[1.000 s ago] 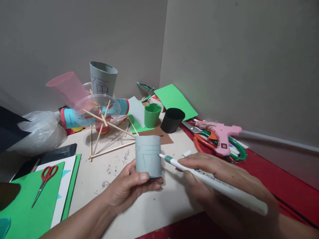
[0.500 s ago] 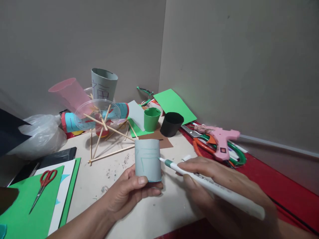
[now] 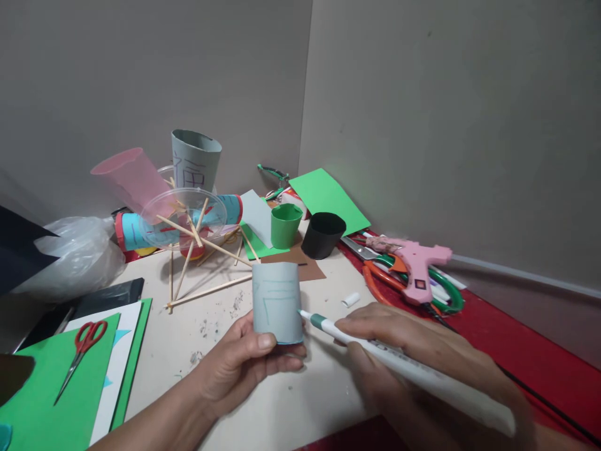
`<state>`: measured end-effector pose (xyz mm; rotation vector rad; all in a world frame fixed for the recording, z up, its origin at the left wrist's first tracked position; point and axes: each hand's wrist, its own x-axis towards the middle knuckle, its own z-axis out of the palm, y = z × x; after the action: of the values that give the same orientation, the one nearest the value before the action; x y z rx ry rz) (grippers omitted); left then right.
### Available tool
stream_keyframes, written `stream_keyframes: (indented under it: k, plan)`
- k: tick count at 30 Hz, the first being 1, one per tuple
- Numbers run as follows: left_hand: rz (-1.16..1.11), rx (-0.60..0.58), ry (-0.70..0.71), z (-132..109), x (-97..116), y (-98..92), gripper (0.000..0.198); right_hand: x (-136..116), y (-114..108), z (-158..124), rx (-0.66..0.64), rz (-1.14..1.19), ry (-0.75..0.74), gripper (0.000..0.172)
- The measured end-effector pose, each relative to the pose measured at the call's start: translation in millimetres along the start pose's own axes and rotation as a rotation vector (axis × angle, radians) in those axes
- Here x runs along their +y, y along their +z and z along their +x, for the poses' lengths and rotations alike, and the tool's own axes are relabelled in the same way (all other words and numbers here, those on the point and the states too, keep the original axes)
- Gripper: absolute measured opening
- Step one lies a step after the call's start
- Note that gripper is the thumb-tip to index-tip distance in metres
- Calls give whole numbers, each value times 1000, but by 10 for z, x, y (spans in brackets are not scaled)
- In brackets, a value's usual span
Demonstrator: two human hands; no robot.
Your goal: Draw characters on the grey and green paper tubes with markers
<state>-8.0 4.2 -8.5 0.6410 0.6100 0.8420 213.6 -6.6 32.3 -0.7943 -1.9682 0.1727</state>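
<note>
left hand pinches the lower edge of a grey-blue paper tube, thumb in front and fingers curled behind, holding it just above the bench. right hand is closed around a white marker in a writing grip. this looks like the drawing step: faint green lines already sit on the tube's near face, and the nib meets, or very nearly meets, its lower right side. the next stroke calls for a steady tube and light pressure, since thin paper would likely dent. the tube stands upright, long axis vertical, open end up. the marker's long axis runs from lower right up to the left, nib toward the tube.
</note>
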Motion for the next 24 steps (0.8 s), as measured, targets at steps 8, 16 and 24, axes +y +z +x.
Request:
stream_keyframes:
  k: [8,16,24]
  plan:
    - [11,27,-12,-6,13,13,53,-24,-22,-25,-35,101,41,24]
    - [11,-2,-10,-3,8,-4,52,12,-21,-10,10,23,22,25]
    - [8,-6,-16,0,15,4,48,15,-12,-14,30,-72,34,24]
